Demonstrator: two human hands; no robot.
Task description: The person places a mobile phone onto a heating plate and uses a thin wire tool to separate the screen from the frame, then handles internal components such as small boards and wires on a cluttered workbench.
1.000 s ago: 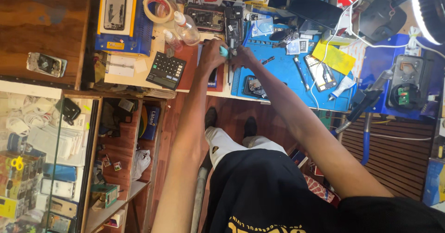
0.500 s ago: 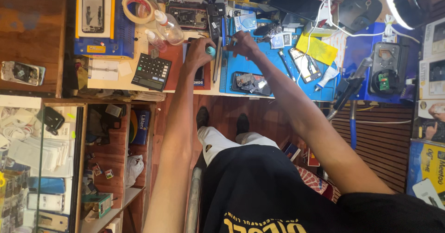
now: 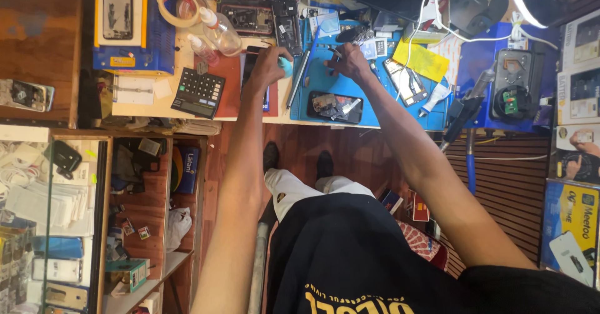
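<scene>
Small teal object (image 3: 286, 68), rounded, in left hand's (image 3: 267, 67) closed grip; right hand (image 3: 348, 62) curled, contents unclear.

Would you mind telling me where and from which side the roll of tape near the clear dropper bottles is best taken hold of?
The roll of tape lies flat on the bench, its open centre facing up. Grip its ring wall, one finger inside the hole and the thumb outside, coming straight down from above. The side away from the dropper bottles looks freer. The left hand is the nearer one.
</scene>
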